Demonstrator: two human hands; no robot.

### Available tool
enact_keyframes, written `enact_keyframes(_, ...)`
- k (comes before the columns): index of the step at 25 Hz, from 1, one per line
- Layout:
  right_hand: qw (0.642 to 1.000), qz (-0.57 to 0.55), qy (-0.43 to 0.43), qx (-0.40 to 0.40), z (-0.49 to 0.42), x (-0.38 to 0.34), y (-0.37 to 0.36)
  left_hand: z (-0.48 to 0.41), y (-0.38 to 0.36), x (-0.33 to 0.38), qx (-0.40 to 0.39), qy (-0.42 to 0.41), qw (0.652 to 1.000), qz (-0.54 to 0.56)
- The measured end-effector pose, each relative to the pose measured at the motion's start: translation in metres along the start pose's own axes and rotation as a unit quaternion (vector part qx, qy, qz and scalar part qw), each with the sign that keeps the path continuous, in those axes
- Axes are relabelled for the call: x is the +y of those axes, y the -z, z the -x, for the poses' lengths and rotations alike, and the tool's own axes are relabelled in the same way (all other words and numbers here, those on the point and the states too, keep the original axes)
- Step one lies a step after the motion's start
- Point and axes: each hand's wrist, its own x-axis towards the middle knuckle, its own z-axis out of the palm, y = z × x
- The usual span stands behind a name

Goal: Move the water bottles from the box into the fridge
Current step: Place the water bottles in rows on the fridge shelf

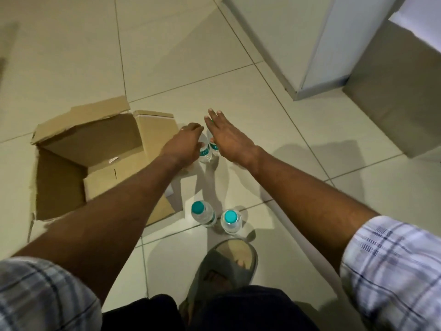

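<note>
An open cardboard box (78,163) lies on the tiled floor at the left, and its inside looks bare. Two clear water bottles with teal caps (201,212) (230,220) stand upright on the floor near my foot. Further out stand two more bottles (205,152) (214,147), partly hidden by my hands. My left hand (185,145) curls over the top of the left one. My right hand (228,137) hovers over the right one with fingers stretched flat and apart.
A white fridge (334,44) stands at the upper right with its grey door (393,91) swung open toward me. My foot in a grey slipper (226,263) is just behind the near bottles. Pale tiled floor surrounds everything.
</note>
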Motion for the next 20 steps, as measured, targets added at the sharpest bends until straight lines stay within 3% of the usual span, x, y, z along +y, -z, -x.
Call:
enact_keyframes(6,0.995,0.023,-0.049,0.082,0.011,-0.008,-0.017,0.001,-0.007,-0.01,0.035,0.046,0.998,-0.003)
enact_keyframes(12,0.985,-0.028,-0.108,0.129,0.059,0.003,0.007,0.009,0.03,0.022,-0.001,-0.014,1.0,-0.009)
enact_keyframes(20,0.94,-0.018,-0.195,0.278,0.196,0.043,0.146,-0.009,0.144,0.188,-0.069,-0.23,0.97,-0.049)
